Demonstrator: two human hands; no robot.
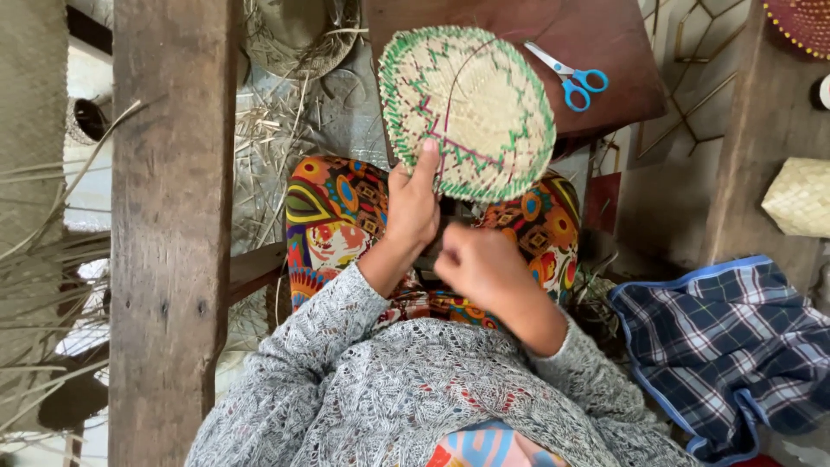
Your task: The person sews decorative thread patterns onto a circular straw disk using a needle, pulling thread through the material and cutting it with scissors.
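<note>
The woven fan point(468, 112), raised over the lap before the bench point(605, 35) edge, is pinched by the left hand point(411, 206), while the closed right hand point(478, 262), seemingly on a thread, should be drawn evenly.

Right hand point(484, 264) blurred, fingertips hidden.

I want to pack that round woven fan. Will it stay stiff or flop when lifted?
The woven fan probably stays fairly stiff: the left hand holds it flat by one edge. It looks thin, so likely light. Its stitched green rim may fray.
</note>
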